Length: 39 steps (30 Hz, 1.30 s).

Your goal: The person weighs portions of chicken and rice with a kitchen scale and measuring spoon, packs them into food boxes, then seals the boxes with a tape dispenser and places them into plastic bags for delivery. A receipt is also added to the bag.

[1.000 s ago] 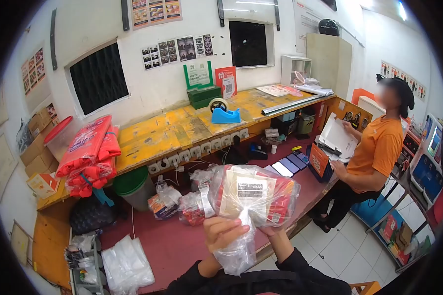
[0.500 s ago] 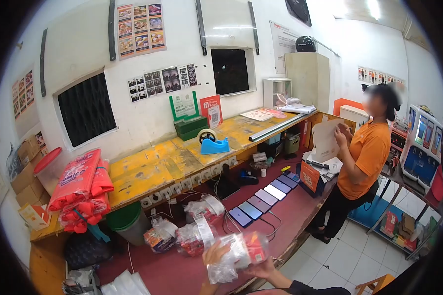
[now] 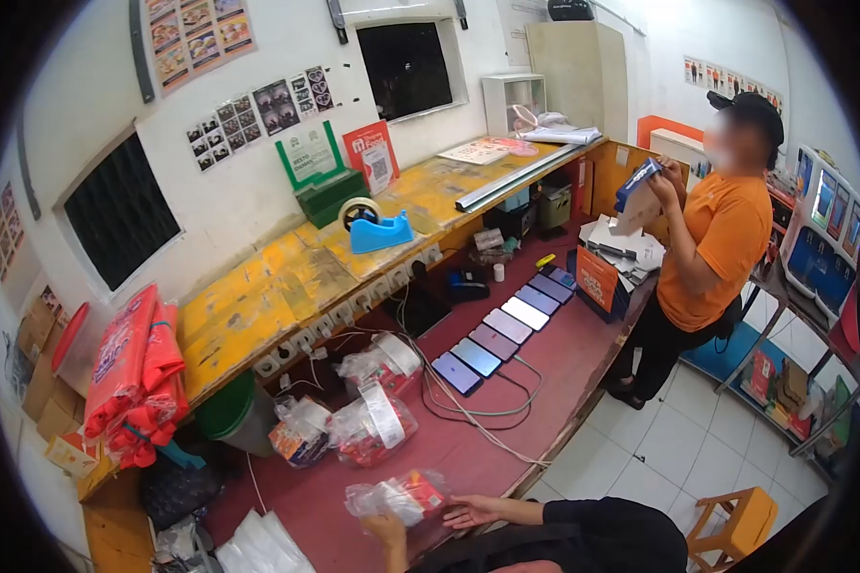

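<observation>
A clear plastic-wrapped packet (image 3: 406, 496) with red contents and a white label lies low over the counter's front part. At its near left side is my left hand (image 3: 385, 527), closed on the plastic, with the fingertips partly hidden by it. My right hand (image 3: 473, 511) is open beside the packet's right end, palm turned up and fingers stretched out. Similar wrapped bundles lie just beyond: one with a white band (image 3: 377, 427), another with orange and blue print (image 3: 303, 430), and a third (image 3: 384, 363) behind them.
A row of several phones (image 3: 500, 327) lies on the red counter (image 3: 545, 430) with loose cables. The yellow shelf (image 3: 287, 286) holds a blue tape dispenser (image 3: 380, 232) and red bags (image 3: 134, 377). A co-worker in an orange shirt (image 3: 721, 239) holds a blue-and-white box (image 3: 637, 196).
The packet has been lowered toward the counter and left. My right hand has come off it and opened. My view has shifted, and the co-worker's box is now folded differently.
</observation>
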Tool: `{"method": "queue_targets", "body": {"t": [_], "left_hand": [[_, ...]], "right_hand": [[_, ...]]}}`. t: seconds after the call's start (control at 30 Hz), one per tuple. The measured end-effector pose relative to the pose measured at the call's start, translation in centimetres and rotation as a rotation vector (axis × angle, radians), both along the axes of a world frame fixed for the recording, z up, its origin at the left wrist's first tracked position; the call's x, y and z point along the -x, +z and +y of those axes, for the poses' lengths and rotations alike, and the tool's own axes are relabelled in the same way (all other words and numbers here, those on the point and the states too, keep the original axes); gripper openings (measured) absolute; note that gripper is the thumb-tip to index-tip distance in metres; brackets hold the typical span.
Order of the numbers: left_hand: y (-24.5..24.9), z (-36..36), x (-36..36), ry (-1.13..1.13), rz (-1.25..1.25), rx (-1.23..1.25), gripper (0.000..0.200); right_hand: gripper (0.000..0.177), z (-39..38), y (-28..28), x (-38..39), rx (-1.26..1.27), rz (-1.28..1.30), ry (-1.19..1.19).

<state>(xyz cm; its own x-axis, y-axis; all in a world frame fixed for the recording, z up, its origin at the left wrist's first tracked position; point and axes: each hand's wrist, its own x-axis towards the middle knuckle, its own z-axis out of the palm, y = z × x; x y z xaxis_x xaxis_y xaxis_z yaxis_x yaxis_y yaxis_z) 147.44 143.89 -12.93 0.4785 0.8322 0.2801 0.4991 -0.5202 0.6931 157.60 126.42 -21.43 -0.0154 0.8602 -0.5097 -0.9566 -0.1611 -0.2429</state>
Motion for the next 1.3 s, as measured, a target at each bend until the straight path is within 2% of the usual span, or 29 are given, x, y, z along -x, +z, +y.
{"method": "queue_targets", "body": {"t": [0.03, 0.07, 0.13, 0.17, 0.23, 0.27, 0.3, 0.33, 0.37, 0.43, 0.47, 0.5, 0.57, 0.67, 0.73, 0.8, 0.9, 1.3], "left_hand": [[-1.1, 0.7, -0.2, -0.027, -0.181, -0.018, 0.025], [-2.3, 1.3, 0.1, -0.049, -0.357, -0.036, 0.028], [-3.0, 2.3, 0.1, 0.007, -0.269, 0.005, 0.032], [-3.3, 2.4, -0.1, 0.057, -0.187, 0.046, 0.037], [-2.5, 1.1, -1.0, 0.062, -0.115, 0.056, 0.043], [-2.8, 0.3, -1.8, 0.182, -0.139, -0.173, 0.049], [1.4, -1.7, -3.2, 0.107, -0.199, -0.281, 0.055], [5.7, -3.8, -4.5, 0.029, -0.252, -0.389, 0.062], [8.9, -6.4, -6.6, 0.046, -0.263, -0.39, 0.062], [11.8, -10.1, -10.2, 0.049, -0.425, -0.708, 0.054], [10.0, -10.2, -10.9, 0.068, -0.257, -0.785, 0.054], [8.3, -11.2, -12.7, 0.092, -0.257, -0.786, 0.054], [5.7, -13.6, -17.0, -0.13, -0.399, -0.522, 0.054], [2.6, -15.6, -20.7, -0.182, -0.265, -0.314, 0.054], [1.2, -15.4, -22.7, -0.149, -0.161, -0.291, 0.054], [0.4, -14.7, -24.6, -0.112, -0.066, -0.274, 0.054], [0.1, -13.2, -27.7, -0.062, 0.035, -0.284, 0.054], [1.3, -9.4, -32.5, 0.009, 0.19, -0.238, 0.053]], "right_hand": [[0.048, -0.3, 1.0, -0.7, 0.059, -0.106, 0.034], [0.048, -0.8, 1.2, -1.3, 0.063, -0.095, 0.041], [0.043, -1.9, 1.5, -3.1, 0.079, -0.265, 0.111], [0.043, -2.6, 1.7, -4.1, 0.084, -0.257, 0.115], [0.041, -4.1, 3.5, -6.9, 0.136, -0.477, 0.01], [0.036, -5.1, 5.0, -8.5, 0.176, -0.533, -0.076], [0.036, -5.9, 4.2, -10.3, 0.176, -0.54, -0.069], [0.033, -7.1, 3.0, -12.4, 0.192, -0.684, -0.205], [0.03, -8.4, 2.5, -14.7, 0.2, -0.833, -0.341], [0.02, -11.2, 2.2, -18.6, 0.37, -1.213, -0.531], [0.021, -12.6, 1.7, -20.5, 0.492, -1.349, -0.599], [0.022, -13.9, 1.3, -22.8, 0.613, -1.486, -0.67], [0.027, -16.4, 3.9, -26.2, 0.948, -1.783, -0.573], [0.031, -18.6, 2.3, -31.6, 0.962, -1.756, -0.579], [0.033, -19.2, 2.1, -34.1, 1.185, -2.009, -0.536], [0.04, -19.7, 1.1, -35.8, 1.256, -2.118, -0.421], [0.038, -19.3, 1.8, -35.8, 1.335, -2.37, -0.33], [0.032, -18.8, 4.9, -34.6, 1.329, -2.35, -0.067]]}}
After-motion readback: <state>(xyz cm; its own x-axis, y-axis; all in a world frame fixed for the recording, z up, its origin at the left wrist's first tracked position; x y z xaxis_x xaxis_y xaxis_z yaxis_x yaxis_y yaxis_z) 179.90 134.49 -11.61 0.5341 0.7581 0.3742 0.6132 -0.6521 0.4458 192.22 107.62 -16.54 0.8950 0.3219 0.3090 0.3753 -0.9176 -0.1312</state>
